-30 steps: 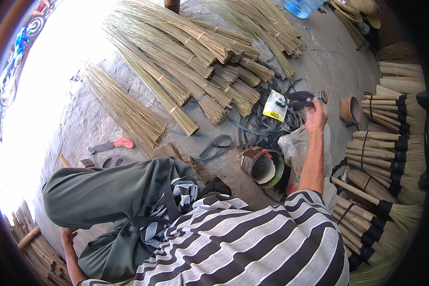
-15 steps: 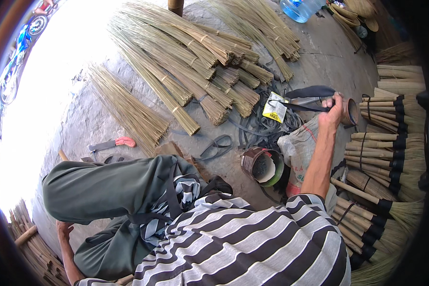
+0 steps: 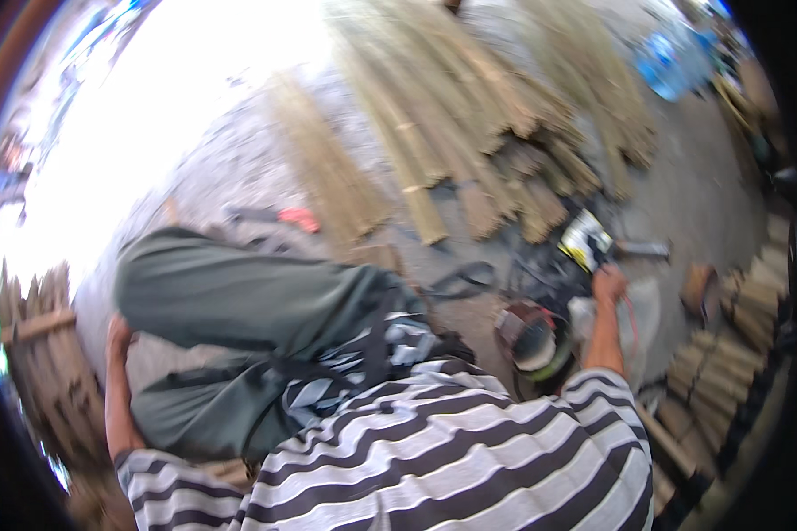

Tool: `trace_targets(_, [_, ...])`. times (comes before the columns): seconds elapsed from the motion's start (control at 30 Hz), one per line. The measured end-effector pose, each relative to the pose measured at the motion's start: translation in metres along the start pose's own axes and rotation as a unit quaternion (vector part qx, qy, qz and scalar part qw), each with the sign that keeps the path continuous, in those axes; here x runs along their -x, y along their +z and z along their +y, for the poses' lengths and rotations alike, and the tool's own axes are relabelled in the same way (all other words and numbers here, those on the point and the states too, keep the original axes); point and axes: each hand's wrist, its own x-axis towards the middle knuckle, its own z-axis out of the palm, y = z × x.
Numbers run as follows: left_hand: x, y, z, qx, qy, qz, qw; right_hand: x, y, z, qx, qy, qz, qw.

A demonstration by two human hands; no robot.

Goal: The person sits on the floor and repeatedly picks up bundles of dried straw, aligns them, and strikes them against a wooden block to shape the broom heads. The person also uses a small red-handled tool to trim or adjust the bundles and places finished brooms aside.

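Note:
My right hand (image 3: 608,281) is closed at the edge of a tangle of black strips (image 3: 536,273), just below a white and yellow packet (image 3: 584,239). Something dark shows at its fingers, but motion blur hides what it is. A metal tool (image 3: 644,250) lies just beyond that hand. Under my right forearm is a pale woven sack (image 3: 644,319), and to its left stands a round tin (image 3: 512,324). My left hand (image 3: 119,334) is low beside my bent knee, its fingers mostly hidden by the trouser leg.
Bundles of straw stalks (image 3: 483,208) are spread over the ground ahead. A knife with a red handle (image 3: 299,219) lies beyond my knee. Brooms with bundled handles (image 3: 704,380) line the right side. Wooden sticks (image 3: 44,380) stand at left, and a blue water bottle (image 3: 669,66) far right.
My right hand has moved down and nearer, from the raised black strap to beside the packet. My left hand has risen along the knee. The whole view has shifted and blurred.

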Motion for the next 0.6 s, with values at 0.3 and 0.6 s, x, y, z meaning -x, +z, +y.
trace_targets(0.3, [0.042,-0.016,0.045,0.302,-0.278,0.021,0.912,-0.018,0.067,0.012,-0.360,0.321,-0.108,0.869])
trace_targets(0.6, [0.047,-0.012,0.034,0.301,-0.292,0.017,0.908,-0.009,0.058,-0.024,-0.137,0.362,-0.099,0.917])
